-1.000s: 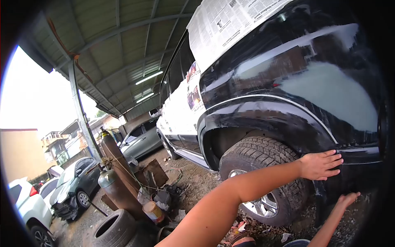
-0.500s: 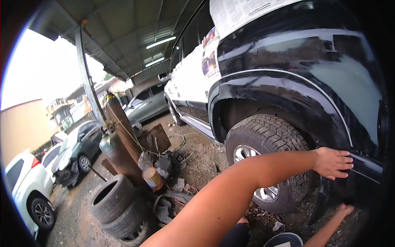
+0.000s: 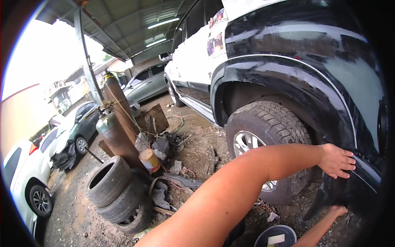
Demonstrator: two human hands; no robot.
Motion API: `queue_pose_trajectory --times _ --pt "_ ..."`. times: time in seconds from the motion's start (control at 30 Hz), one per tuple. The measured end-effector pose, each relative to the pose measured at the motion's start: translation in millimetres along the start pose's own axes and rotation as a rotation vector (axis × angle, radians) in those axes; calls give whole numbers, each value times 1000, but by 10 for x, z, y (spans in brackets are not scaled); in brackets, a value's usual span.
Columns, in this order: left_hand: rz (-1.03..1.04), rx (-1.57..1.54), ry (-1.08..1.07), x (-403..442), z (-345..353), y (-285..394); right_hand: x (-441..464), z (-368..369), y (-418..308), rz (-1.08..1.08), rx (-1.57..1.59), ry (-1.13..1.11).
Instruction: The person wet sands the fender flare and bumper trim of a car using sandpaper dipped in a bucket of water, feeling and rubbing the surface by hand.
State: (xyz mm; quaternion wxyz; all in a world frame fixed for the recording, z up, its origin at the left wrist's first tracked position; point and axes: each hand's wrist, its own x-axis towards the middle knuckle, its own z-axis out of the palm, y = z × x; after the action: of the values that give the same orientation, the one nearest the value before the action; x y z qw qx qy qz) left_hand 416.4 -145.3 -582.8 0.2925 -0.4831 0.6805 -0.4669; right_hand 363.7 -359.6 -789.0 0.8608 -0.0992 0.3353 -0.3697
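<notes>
My left hand (image 3: 336, 160) lies with its fingers stretched out on the dark bumper corner (image 3: 364, 168) of a black car, just behind the rear wheel. Lower down, my right hand (image 3: 338, 210) is at the bumper's shadowed underside. Its fingers look curled, and whatever they hold is hidden in the dark. Above both hands, the rear fender (image 3: 296, 78) shows whitish smears and a dull grey patch (image 3: 354, 78). The rear tire (image 3: 275, 123) stands beside my left forearm. Below my arms is a round bucket (image 3: 260, 238) with a pale rectangular block (image 3: 276, 238) in it.
Stacked old tires (image 3: 109, 181) and tall gas cylinders (image 3: 119, 133) stand to the left, near a rusty can (image 3: 149, 160) and scrap. Newspaper (image 3: 216, 35) covers the car's side. Other cars, including a white one (image 3: 24, 181), are parked beyond a roof post (image 3: 87, 61).
The view has shifted a little, bringing more of the bucket into sight. My left hand stays flat on the bumper corner, and my right hand remains low at its underside.
</notes>
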Motion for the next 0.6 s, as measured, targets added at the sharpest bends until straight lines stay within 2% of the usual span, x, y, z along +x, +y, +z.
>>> queue_pose_trajectory --times 0.1,0.17,0.27,0.37,0.43,0.5,0.57,0.6 --pt "3 -10 14 3 -43 -18 132 -87 58 2 -68 -111" --pt "2 -36 19 -9 -30 -15 -187 -41 25 -39 -133 -70" --pt "-23 -86 13 -2 -14 14 -193 -17 -25 -4 -111 -28" --pt "-35 -107 12 -6 8 23 551 -177 22 77 13 -116" --pt "-43 -115 23 -10 55 40 -90 -35 -113 34 -113 -70" --pt "-61 -158 20 -18 54 53 -256 -69 -55 -18 -164 -68" --pt "-54 -197 -11 6 12 20 95 -142 41 54 -50 -80" --pt "-60 -238 -12 7 -28 10 196 -113 56 101 49 -203"
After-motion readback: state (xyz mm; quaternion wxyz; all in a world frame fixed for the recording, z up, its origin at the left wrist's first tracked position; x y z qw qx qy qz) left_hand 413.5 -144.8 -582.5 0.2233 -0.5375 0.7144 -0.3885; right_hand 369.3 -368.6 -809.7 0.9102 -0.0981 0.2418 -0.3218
